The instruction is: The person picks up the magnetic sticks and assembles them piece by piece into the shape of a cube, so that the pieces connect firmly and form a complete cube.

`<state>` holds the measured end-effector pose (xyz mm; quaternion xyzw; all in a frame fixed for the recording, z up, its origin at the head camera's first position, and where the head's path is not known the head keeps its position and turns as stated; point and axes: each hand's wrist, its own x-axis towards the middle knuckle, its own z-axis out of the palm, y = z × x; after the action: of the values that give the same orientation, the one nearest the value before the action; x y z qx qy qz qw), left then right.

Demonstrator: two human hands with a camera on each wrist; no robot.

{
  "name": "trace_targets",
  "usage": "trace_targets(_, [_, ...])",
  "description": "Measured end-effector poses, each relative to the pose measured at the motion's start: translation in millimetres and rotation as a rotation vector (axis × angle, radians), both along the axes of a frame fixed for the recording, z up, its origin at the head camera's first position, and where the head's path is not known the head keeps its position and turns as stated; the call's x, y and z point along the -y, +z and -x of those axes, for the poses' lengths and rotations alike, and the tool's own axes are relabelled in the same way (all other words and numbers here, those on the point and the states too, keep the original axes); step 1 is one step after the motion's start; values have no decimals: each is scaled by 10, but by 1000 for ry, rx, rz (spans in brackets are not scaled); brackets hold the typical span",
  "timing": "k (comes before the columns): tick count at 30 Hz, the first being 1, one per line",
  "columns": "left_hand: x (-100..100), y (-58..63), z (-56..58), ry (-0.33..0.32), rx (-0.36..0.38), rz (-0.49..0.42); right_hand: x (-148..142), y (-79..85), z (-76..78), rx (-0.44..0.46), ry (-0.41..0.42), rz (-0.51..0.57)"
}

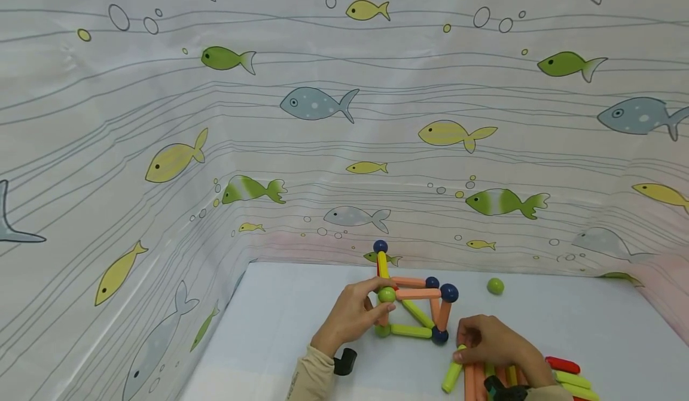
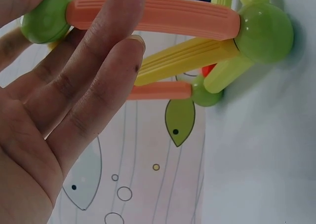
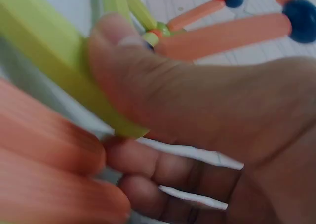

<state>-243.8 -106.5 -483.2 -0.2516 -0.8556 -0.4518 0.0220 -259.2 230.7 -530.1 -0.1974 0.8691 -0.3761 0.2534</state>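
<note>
Rod in lime (image 1: 453, 374), far end pinched by right hand (image 1: 492, 342), slants bodyward, right of stick frame (image 1: 417, 313) whose green ball (image 1: 386, 295) left hand (image 1: 350, 312) pinches.

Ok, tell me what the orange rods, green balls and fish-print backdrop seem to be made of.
Orange rods: probably moulded plastic, satin, judging by the fine lengthwise ridges.
Green balls: likely hard plastic, fairly glossy, with small highlights.
Fish-print backdrop: fabric or plastic sheet, faintly shiny; its creases suggest something thin and flexible, but not which.

Ball (image 1: 496, 286) right of frame (image 1: 418, 294), rods (image 1: 481, 383) before it
</note>
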Motion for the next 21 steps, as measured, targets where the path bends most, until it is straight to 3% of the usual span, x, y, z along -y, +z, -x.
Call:
trace_targets(11, [20,13,-8,-11,23,-2,-185,126,-26,-60,-76,35])
trace_targets(21, [38,5,1,-1,18,14,-204,43,-104,-97,-178,30])
